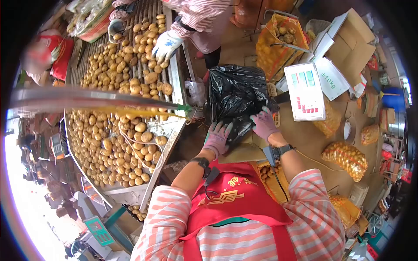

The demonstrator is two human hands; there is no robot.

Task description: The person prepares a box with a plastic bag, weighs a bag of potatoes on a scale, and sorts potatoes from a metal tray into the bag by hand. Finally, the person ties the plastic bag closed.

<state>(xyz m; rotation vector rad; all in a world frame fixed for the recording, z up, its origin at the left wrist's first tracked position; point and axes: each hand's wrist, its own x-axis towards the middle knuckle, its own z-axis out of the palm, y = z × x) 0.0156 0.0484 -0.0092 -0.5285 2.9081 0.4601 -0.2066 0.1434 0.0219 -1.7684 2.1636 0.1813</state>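
A shiny black plastic bag lies spread over a cardboard box, whose near flap shows in front of me. My left hand, in a pink and grey work glove, grips the bag's near left edge with bent fingers. On the near right side, my right hand, gloved the same way, has its fingers closed on the bag's edge. Folds of plastic hide the fingertips of both hands in part. What the bag contains is hidden.
Left of me a slatted sorting table carries many potatoes. A co-worker's white-gloved hand reaches over it. A scale display stands right of the bag, near mesh sacks and an open carton. A blurred bar crosses the left.
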